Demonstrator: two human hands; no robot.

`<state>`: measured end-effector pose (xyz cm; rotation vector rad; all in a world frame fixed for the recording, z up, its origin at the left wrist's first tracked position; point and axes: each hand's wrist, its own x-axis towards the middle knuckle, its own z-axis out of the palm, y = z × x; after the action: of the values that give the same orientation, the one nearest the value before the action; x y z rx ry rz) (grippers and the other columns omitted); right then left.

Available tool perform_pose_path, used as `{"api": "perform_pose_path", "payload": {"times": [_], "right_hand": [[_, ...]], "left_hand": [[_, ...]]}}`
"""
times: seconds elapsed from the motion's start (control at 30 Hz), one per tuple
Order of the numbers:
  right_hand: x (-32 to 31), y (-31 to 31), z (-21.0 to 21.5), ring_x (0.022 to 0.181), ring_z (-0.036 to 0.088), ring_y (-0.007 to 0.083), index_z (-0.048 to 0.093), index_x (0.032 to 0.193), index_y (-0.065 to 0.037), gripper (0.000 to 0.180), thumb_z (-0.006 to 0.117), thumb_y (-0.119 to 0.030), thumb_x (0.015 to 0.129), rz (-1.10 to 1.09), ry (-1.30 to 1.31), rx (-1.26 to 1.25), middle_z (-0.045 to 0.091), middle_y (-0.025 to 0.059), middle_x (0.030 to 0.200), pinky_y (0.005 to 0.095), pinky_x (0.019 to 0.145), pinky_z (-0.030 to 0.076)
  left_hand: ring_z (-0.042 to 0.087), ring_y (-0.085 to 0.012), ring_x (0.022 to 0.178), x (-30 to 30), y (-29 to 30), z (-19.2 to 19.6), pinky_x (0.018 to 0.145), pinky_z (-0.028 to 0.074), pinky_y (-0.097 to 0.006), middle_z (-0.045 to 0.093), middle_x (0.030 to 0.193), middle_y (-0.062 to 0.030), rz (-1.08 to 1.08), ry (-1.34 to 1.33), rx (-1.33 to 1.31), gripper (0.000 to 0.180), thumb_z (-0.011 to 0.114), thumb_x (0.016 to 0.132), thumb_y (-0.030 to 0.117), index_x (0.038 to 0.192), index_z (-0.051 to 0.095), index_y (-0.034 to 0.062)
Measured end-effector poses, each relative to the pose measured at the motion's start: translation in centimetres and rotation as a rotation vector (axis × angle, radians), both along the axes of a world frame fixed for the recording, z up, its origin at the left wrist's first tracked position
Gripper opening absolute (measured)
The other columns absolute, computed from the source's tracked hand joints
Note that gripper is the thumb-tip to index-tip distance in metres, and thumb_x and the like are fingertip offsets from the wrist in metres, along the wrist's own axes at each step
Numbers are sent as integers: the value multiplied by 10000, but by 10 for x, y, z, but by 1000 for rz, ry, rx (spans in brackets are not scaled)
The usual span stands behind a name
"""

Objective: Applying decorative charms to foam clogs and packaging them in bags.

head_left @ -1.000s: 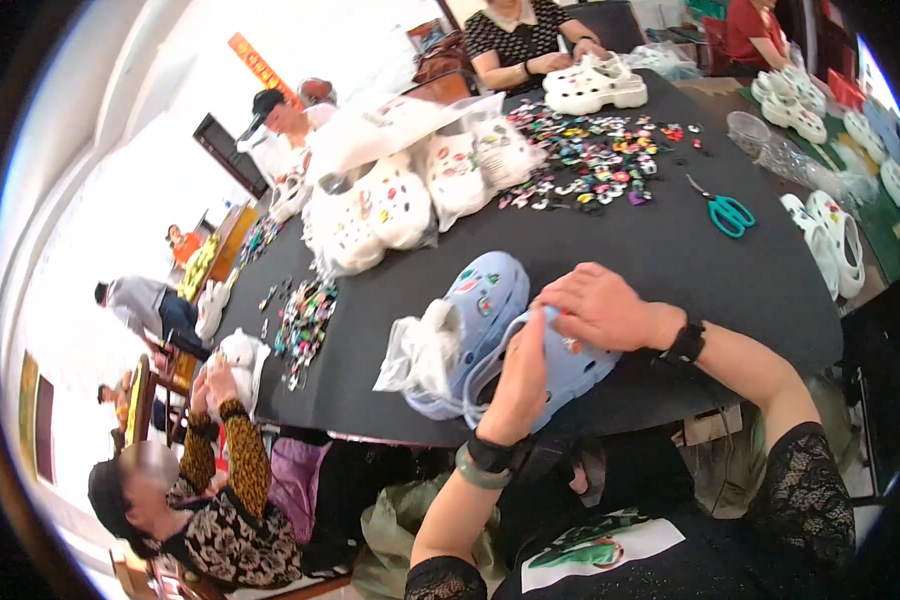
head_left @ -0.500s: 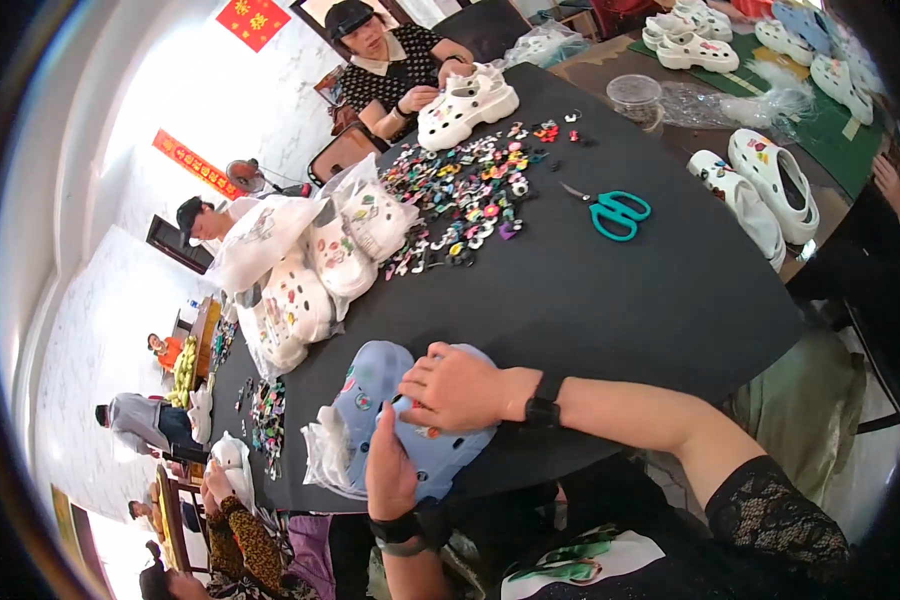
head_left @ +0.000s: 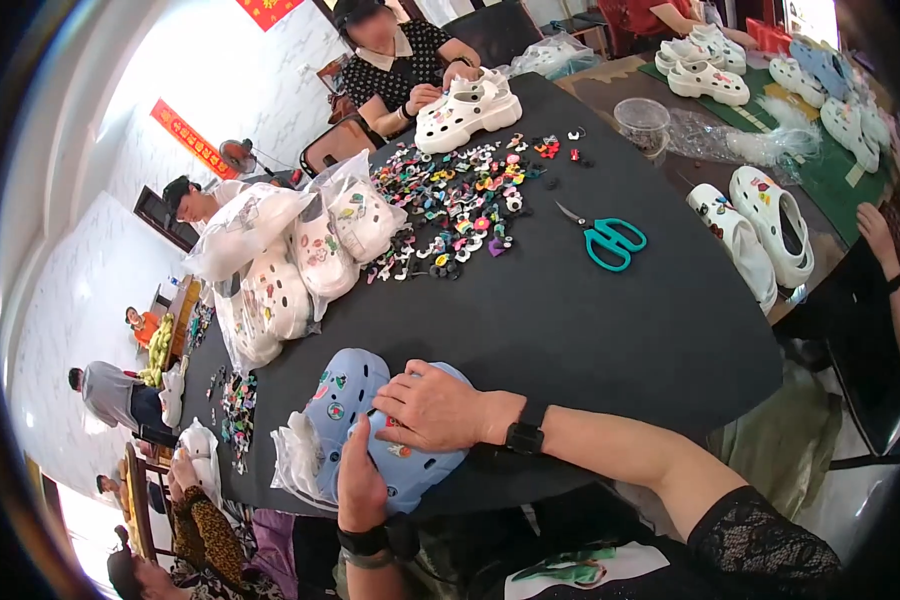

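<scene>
Hands on smooth blue clog

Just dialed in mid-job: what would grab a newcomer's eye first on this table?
Near the front edge of the black table, the left hand and right hand press on a pair of light blue foam clogs studded with charms. Beyond them, a bright scatter of small colourful charms covers the table's middle, with teal-handled scissors to its right. Clear bags of white clogs pile up at the left.
</scene>
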<state>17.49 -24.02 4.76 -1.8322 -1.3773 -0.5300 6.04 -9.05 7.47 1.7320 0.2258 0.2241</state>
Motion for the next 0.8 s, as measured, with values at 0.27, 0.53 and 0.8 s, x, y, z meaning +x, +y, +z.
{"api": "perform_pose_path", "payload": {"times": [0.27, 0.53, 0.8], "right_hand": [[5, -7, -1, 950, 589, 249, 573, 1038, -24, 395, 495, -391, 914, 91, -92, 25, 626, 124, 1024, 364, 851, 393], [-4, -13, 35, 1073, 550, 273, 527, 1221, -32, 452, 552, -340, 892, 168, -35, -247, 575, 136, 1178, 408, 964, 372], [-2, -14, 34, 1051, 552, 272, 568, 1174, -41, 404, 608, -304, 871, 128, 75, -256, 585, 115, 1160, 385, 934, 392]], "left_hand": [[536, -171, 910, -6, -31, 22, 785, 425, -313, 583, 1012, -128, 48, 149, 148, 294, 401, 985, 172, 1091, 535, -67], [566, -444, 854, -14, -24, 5, 703, 470, -445, 563, 954, -265, -95, -346, 555, 419, 663, 839, 227, 1078, 500, -76], [575, -429, 792, -9, -22, -1, 670, 476, -457, 549, 897, -261, -86, -344, 610, 488, 679, 832, 307, 1018, 474, -96]]}}
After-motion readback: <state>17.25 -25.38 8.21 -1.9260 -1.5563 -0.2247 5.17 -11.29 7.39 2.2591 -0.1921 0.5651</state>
